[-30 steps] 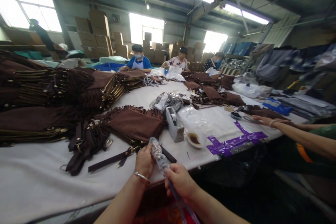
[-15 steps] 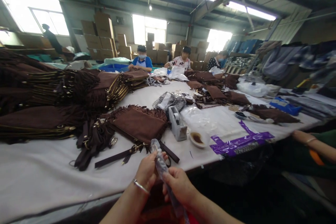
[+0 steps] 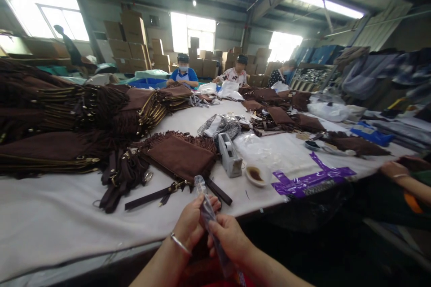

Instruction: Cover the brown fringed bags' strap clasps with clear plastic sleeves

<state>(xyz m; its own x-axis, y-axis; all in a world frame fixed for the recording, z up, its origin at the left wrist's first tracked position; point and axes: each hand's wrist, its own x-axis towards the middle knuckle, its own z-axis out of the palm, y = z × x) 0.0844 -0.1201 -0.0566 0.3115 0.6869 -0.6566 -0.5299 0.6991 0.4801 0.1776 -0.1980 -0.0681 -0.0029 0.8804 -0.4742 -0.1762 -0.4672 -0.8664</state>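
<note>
Both hands are on a long, narrow plastic-wrapped strip (image 3: 208, 212), dark inside clear film, held at a slant over the table's front edge. My left hand (image 3: 191, 222) grips it near its upper end, thumb along one side. Lower down, my right hand (image 3: 230, 237) pinches it between thumb and fingers. The strip's lower end runs down below the right hand. Just beyond the hands lies a brown fringed bag (image 3: 182, 157) with a dark wrist strap (image 3: 148, 199) and metal clips. To its left is a bundle of dark straps (image 3: 116, 181) with metal rings.
Stacked brown bags (image 3: 50, 148) with zips fill the left side. A grey tape dispenser (image 3: 230, 157) and a small dish (image 3: 256, 176) of brown liquid stand right of centre. Purple tape (image 3: 313, 180) lines the table edge. A co-worker's arm (image 3: 404, 177) is at right; several people sit across.
The view has shifted slightly. My left hand's fingers have opened out a little behind the strip; both hands still hold it in nearly the same place.
</note>
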